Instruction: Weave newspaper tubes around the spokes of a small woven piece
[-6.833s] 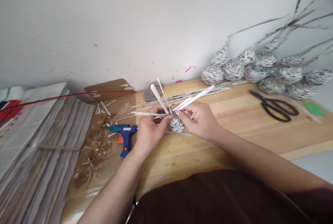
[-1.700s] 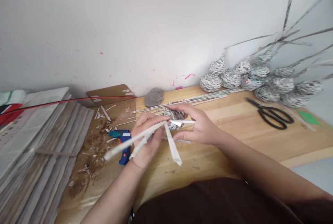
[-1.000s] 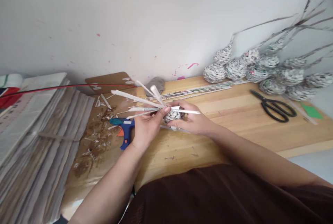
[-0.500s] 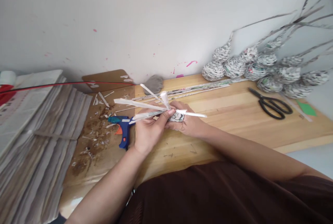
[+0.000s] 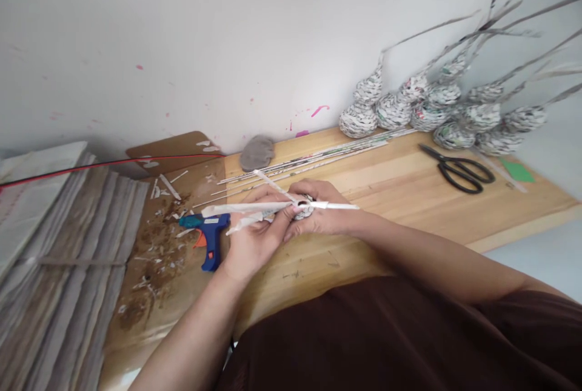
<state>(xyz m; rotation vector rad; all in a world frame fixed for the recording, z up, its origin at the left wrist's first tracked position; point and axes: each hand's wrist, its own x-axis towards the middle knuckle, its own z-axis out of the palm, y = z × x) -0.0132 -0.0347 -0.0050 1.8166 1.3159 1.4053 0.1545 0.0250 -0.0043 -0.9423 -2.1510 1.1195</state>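
Between my two hands is a small woven newspaper piece [image 5: 304, 213] with a round opening at its top. Several white rolled-paper strips [image 5: 248, 208] stick out from around that opening, to the left, up and to the right. My left hand [image 5: 257, 230] is closed on the piece's left side, its thumb pressed near the opening, with strips lying over its fingers. My right hand [image 5: 325, 212] wraps round the right side, fingers behind and thumb in front. Most of the woven body is hidden by the hands.
A blue glue gun [image 5: 210, 239] lies left of my hands among paper scraps. Thin paper sticks [image 5: 313, 154] and a grey lump [image 5: 257, 153] lie behind. Black scissors [image 5: 459, 171] and woven paper gourd shapes [image 5: 359, 120] are at right. Bundled newspapers [image 5: 86, 239] stand at left.
The woven piece has tilted so that its opening now shows. The strip that stood upright at the centre no longer stands up, and the left strips sit lower. The camera view has shifted slightly.
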